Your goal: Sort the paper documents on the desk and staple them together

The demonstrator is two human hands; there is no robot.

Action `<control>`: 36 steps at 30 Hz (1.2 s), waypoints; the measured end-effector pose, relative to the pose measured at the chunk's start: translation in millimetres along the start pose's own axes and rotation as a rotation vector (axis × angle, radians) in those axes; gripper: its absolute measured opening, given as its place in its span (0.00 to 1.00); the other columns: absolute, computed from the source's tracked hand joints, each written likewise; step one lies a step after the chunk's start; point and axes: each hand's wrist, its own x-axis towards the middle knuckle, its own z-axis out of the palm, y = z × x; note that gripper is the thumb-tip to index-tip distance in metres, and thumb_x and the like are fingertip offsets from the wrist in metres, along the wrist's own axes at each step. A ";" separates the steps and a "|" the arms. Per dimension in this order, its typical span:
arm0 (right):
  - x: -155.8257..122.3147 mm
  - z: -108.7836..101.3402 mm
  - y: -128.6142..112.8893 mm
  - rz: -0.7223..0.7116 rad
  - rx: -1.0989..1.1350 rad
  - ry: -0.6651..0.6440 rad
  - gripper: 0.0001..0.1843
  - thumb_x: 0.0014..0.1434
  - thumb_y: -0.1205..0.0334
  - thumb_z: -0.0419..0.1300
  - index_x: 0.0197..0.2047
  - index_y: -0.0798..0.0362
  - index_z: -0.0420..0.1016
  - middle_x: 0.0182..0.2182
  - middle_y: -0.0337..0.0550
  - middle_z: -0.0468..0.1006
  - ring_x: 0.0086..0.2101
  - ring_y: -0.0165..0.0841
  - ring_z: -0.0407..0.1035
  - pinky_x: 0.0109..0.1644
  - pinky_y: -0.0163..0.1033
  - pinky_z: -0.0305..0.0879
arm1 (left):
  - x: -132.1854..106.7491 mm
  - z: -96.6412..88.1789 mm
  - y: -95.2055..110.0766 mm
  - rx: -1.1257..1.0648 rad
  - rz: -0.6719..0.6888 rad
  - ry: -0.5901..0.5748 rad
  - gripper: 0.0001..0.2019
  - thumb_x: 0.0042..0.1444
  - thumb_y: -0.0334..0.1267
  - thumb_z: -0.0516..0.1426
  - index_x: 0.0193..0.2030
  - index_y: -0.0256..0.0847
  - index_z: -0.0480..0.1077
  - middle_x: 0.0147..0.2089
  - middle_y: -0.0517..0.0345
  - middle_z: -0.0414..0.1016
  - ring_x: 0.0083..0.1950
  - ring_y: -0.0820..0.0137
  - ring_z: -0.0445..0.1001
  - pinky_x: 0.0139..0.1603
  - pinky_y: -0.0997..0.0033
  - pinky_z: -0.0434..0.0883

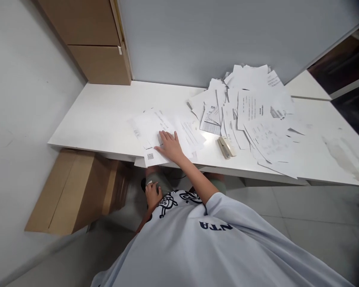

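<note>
My right hand (170, 147) lies flat with fingers apart on a few loose printed sheets of paper (151, 125) on the white table. One sheet among them carries a QR code (150, 156) near the table's front edge, and a corner of paper sticks out over that edge. Below the tabletop, my left hand (153, 195) rests on my thigh, fingers spread and holding nothing. A beige stapler (225, 147) lies to the right of the sheets, apart from both hands.
A large untidy heap of printed papers (251, 105) covers the table right of centre, against the grey partition (215, 40). Brown cardboard boxes stand at the back left (101, 63) and under the table's left end (68, 191). The white tabletop (107, 119) extends left.
</note>
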 end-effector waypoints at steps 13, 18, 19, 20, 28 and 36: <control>13.5 -16.5 4.1 0.077 0.014 0.151 0.29 0.62 0.71 0.45 0.67 0.62 0.59 0.50 0.60 0.74 0.48 0.50 0.66 0.52 0.51 0.58 | -13.3 3.5 -5.8 -0.080 0.051 0.100 0.15 0.59 0.33 0.52 0.50 0.39 0.74 0.48 0.43 0.70 0.55 0.56 0.68 0.60 0.54 0.66; 24.9 1.9 -15.2 0.003 0.047 0.084 0.37 0.63 0.48 0.55 0.68 0.62 0.55 0.60 0.63 0.64 0.58 0.54 0.57 0.62 0.56 0.51 | -14.4 6.1 -4.1 -0.147 0.092 0.121 0.15 0.60 0.33 0.51 0.50 0.37 0.74 0.48 0.43 0.69 0.54 0.57 0.67 0.60 0.54 0.66; 26.0 6.8 -18.4 0.017 0.043 0.072 0.40 0.62 0.44 0.56 0.68 0.62 0.54 0.61 0.64 0.63 0.59 0.54 0.56 0.63 0.57 0.49 | -14.3 6.9 -4.2 -0.165 0.096 0.129 0.15 0.60 0.33 0.51 0.50 0.37 0.73 0.48 0.44 0.69 0.54 0.57 0.67 0.59 0.54 0.66; 26.7 10.8 -20.6 0.036 0.036 0.067 0.42 0.62 0.41 0.56 0.68 0.62 0.54 0.60 0.64 0.63 0.59 0.54 0.56 0.63 0.57 0.49 | -14.0 7.9 -4.4 -0.188 0.100 0.138 0.15 0.60 0.33 0.51 0.50 0.37 0.73 0.48 0.44 0.69 0.54 0.57 0.67 0.59 0.53 0.66; 39.4 -7.3 -8.3 0.045 -0.019 0.041 0.24 0.66 0.61 0.51 0.62 0.60 0.65 0.54 0.60 0.72 0.52 0.51 0.64 0.53 0.50 0.60 | -8.3 13.6 -1.9 -0.333 0.116 0.196 0.14 0.59 0.33 0.50 0.48 0.37 0.74 0.47 0.43 0.69 0.53 0.56 0.67 0.59 0.49 0.66; -118.3 -65.8 19.2 -0.223 0.109 0.376 0.21 0.62 0.69 0.50 0.56 0.54 0.73 0.47 0.51 0.79 0.47 0.45 0.70 0.50 0.47 0.63 | -21.4 -10.3 22.8 -1.038 0.059 0.029 0.24 0.56 0.58 0.57 0.53 0.46 0.72 0.56 0.45 0.71 0.60 0.54 0.67 0.62 0.49 0.64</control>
